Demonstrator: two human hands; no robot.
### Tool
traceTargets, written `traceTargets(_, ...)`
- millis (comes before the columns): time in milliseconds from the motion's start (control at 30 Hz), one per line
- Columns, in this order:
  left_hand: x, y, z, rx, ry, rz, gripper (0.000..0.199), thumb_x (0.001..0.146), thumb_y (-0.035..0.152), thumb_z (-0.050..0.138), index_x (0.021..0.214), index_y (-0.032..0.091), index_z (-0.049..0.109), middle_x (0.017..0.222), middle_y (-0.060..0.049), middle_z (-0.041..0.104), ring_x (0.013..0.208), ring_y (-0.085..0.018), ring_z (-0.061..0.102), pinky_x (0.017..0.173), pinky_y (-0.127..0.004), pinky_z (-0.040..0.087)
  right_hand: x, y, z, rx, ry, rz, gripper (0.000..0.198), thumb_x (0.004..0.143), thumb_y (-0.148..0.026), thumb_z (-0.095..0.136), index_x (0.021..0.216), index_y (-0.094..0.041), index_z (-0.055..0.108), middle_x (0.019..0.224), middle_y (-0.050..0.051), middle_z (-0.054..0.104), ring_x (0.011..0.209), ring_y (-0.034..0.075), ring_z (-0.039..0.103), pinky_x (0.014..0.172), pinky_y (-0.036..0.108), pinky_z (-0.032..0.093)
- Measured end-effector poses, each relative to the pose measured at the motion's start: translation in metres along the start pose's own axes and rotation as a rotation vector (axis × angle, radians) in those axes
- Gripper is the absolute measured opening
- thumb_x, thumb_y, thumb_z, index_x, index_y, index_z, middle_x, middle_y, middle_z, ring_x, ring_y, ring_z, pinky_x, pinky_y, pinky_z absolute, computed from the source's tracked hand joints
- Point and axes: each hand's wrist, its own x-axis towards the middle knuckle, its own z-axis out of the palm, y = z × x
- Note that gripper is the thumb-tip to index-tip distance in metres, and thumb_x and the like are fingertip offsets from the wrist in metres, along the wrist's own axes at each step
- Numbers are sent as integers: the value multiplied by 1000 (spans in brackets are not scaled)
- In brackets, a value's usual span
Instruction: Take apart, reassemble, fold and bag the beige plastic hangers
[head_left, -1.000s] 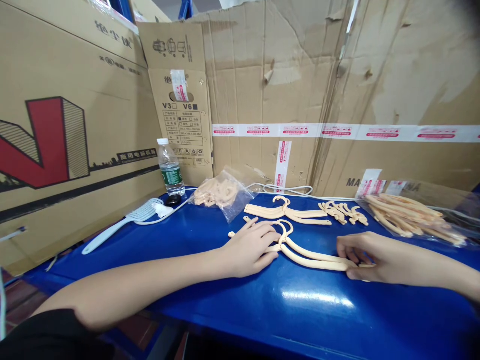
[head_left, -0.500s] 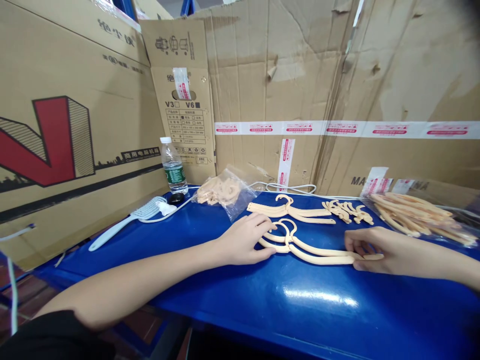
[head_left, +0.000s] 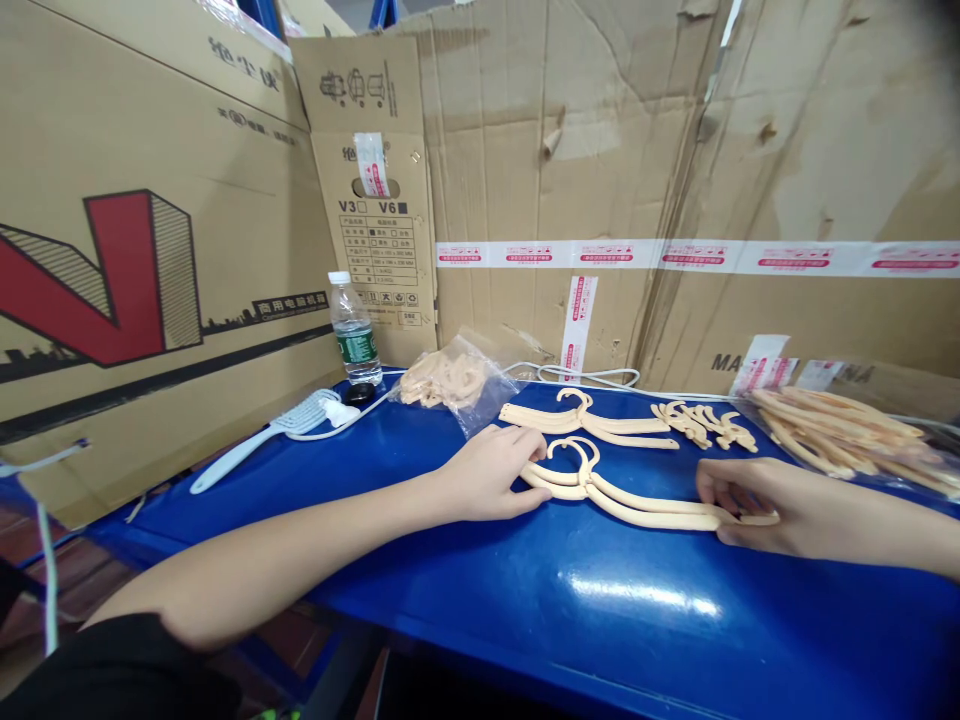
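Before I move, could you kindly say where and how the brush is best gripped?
The brush is probably best gripped by its handle, coming from the near left: the slim handle points that way, while the cable and white wad lie by its head.

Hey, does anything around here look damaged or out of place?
Yes: the cardboard behind the table is creased, its surface torn and peeling in places. No spill shows around the hangers held by the left hand and right hand.
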Motion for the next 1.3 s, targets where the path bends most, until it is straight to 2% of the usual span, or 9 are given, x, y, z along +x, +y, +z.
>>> traceTargets(167,0,-3,-4,23,-32,32,15,85,31,63,86,18,55,90,-3,66,88,-21,63,78,-32,43,1,-5,-2,-13,-10,5,21,82,-43,51,83,-22,49,77,4,57,68,20,51,60,30,43)
traceTargets(333,-1,-6,-9,45,-57,60,14,86,31,63,88,18,58,91,-2,67,86,-19,64,75,-29,43,1,-14,-5,-35,-1,42,25,79,-48,50,82,-22,50,78,5,58,68,22,52,60,32,43)
traceTargets(867,-2,-7,-15,104,-77,87,12,89,29,61,86,17,62,90,-3,68,82,-19,63,72,-28,41,4,-11,-4,-2,-54,53,32,82,-53,45,82,-21,49,78,5,56,70,22,51,62,32,41)
traceTargets(1300,-2,-7,-15,105,-46,76,10,84,27,57,82,18,61,86,-3,68,81,-19,63,73,-30,40,6,3,-6,26,-2,23,38,82,-58,55,77,-20,54,77,6,60,73,24,55,63,32,40)
